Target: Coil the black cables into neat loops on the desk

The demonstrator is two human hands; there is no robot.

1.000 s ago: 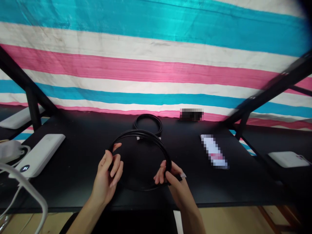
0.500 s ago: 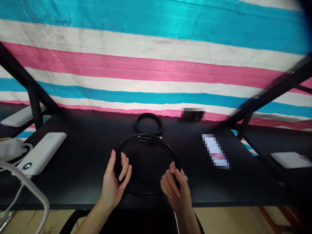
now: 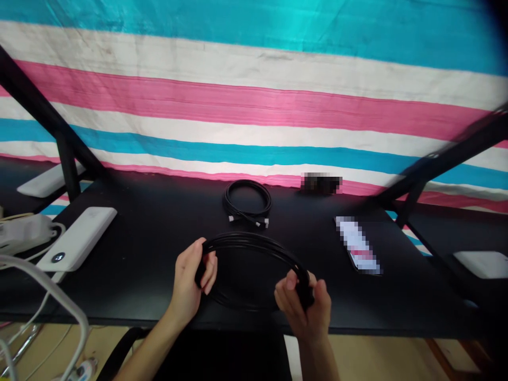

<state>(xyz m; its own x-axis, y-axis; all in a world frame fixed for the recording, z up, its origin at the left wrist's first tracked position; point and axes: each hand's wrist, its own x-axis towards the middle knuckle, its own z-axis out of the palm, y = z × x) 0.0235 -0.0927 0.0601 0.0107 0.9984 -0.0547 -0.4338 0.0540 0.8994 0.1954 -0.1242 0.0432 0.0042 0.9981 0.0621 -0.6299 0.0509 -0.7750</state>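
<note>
Both my hands hold one coiled black cable [image 3: 254, 244] in a wide loop just above the black table [image 3: 151, 248]. My left hand [image 3: 193, 278] is wrapped round the loop's left side. My right hand [image 3: 305, 306] is closed on its right side, fingers curled over the strands. The near arc of the loop hangs low between my hands. A second, smaller coil of black cable [image 3: 247, 202] with silver plug ends lies flat on the table behind it, untouched.
A white power bank [image 3: 79, 237] with a lit display lies at the left, with a white adapter and cables [image 3: 24, 238] beside it. A pixelated flat item [image 3: 357, 244] lies at the right. Black frame bars [image 3: 432, 164] slant on both sides. A striped cloth hangs behind.
The loop has tilted flatter and lower towards the table. Both hands have shifted right and closed more firmly round the cable. The view has tipped down a little.
</note>
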